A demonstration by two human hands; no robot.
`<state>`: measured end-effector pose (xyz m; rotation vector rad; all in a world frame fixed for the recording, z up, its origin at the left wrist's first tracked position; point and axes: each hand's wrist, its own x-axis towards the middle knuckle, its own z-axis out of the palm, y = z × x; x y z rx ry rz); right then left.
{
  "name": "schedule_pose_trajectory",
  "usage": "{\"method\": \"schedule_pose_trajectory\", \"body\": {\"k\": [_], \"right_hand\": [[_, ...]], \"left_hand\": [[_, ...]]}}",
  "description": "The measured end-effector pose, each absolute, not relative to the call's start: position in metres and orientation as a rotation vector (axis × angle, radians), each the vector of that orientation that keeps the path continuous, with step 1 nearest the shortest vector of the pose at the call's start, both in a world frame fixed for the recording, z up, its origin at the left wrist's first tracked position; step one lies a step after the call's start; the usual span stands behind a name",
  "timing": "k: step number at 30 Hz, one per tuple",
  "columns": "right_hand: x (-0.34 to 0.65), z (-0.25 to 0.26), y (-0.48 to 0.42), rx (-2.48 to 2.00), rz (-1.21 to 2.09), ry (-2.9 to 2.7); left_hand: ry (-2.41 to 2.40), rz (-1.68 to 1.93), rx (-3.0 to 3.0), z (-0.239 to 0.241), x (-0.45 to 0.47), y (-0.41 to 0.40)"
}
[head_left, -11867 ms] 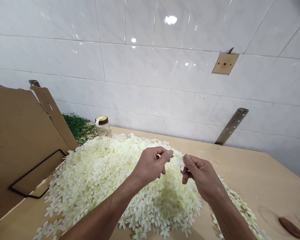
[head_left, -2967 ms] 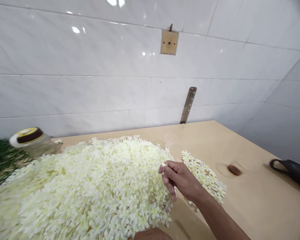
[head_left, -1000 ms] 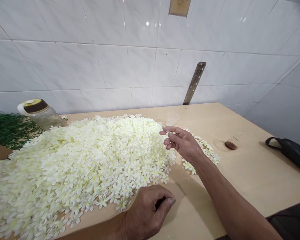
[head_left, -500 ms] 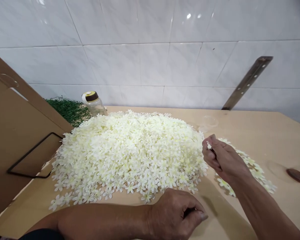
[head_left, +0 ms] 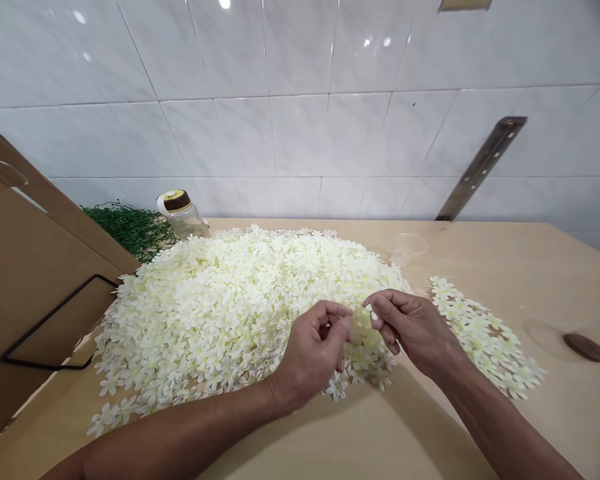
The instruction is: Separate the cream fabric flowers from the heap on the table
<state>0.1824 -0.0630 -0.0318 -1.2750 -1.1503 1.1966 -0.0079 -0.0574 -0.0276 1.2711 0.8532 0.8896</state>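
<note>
L hand (head_left: 313,350) + R hand (head_left: 415,327) mid-frame, thumb & forefinger tips of both pinched shut on 1 flower (head_left: 361,320) betw. them, above near edge of big pile (head_left: 220,300) | looks featherlight, soft, floppy, so I'd grip at centre, not petals

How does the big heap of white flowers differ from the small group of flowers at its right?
The big heap is much larger and mounded high; the small group is a thin, flat strip. The big heap reaches the cardboard at the left; the small group lies alone on bare table. The left hand and right hand meet over the big heap's near edge; the small group is untouched. Both hold the same cream-white flowers.
</note>
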Motion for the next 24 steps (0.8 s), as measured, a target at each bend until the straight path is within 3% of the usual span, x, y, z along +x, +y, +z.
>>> {"method": "schedule_pose_trajectory", "body": {"k": [7, 16, 24], "right_hand": [[0.173, -0.032, -0.067, -1.298, 1.014, -1.422], [0.168, -0.029, -0.072, -1.357, 0.824, -1.378], [0.163, -0.032, -0.073, -1.269, 0.912, -1.469]], "left_hand": [[0.681, 0.677, 1.02, -0.029, -0.004, -0.034], [0.666, 0.74, 1.013, -0.033, -0.005, -0.028], [0.714, 0.69, 0.908, -0.034, -0.007, -0.024]]}}
